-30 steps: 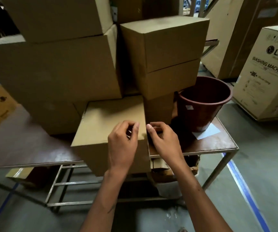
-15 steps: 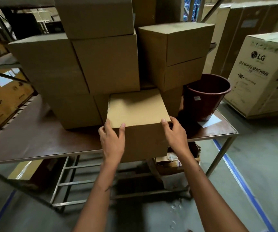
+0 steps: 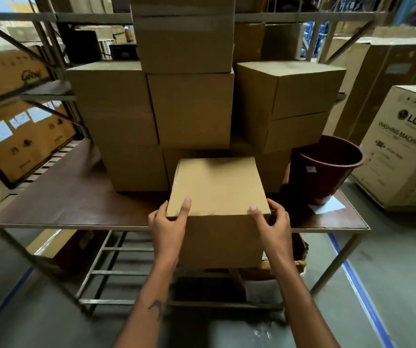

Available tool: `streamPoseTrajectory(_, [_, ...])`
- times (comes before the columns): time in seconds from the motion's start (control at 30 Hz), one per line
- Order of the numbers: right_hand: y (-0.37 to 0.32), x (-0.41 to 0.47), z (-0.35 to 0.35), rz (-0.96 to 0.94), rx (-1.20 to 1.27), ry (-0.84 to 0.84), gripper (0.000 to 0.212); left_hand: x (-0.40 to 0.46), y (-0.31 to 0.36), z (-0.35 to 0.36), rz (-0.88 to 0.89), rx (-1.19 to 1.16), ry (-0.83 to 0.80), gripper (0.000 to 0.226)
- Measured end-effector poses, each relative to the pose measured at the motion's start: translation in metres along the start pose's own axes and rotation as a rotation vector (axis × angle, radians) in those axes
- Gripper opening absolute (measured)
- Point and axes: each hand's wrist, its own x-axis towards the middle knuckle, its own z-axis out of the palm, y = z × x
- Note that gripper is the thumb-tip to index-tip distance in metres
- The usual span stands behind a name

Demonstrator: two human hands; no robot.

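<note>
Gripping a plain cardboard box (image 3: 218, 187) by its two near top corners, the left hand (image 3: 168, 229) and right hand (image 3: 274, 227) each curled a thumb over the lid. The box was at the table's (image 3: 76, 204) front edge, before a stack of boxes (image 3: 191, 109). Moving it well likely called for even pressure from both sides, keeping it level and clear of the bucket (image 3: 327, 169).

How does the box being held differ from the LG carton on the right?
The held box is plain brown; the LG carton is paler and carries printed lettering. The left hand and right hand grip the held box at the table edge; the LG carton stands untouched on the floor. Both are cardboard boxes.
</note>
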Motion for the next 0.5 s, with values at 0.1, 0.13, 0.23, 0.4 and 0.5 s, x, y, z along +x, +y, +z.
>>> streamPoseTrajectory(0.1, [-0.002,-0.004,0.001,0.012,-0.059,-0.042,0.097,0.009,-0.008,-0.008,-0.054,-0.014,-0.072,0.089])
streamPoseTrajectory(0.13, [-0.004,-0.006,0.0,0.01,-0.082,-0.06,0.102,0.008,-0.008,-0.01,-0.054,-0.034,-0.093,0.089])
streamPoseTrajectory(0.23, [-0.009,-0.012,-0.004,-0.058,-0.15,-0.079,0.089,-0.008,-0.009,-0.02,-0.018,-0.201,-0.105,0.086])
streamPoseTrajectory(0.4, [-0.015,-0.036,-0.01,-0.28,-0.238,-0.044,0.069,-0.046,-0.025,-0.037,0.061,-0.334,-0.005,0.076])
streamPoseTrajectory(0.5, [-0.008,-0.05,-0.008,-0.373,-0.177,0.01,0.073,-0.066,-0.032,-0.038,0.164,-0.374,0.058,0.077])
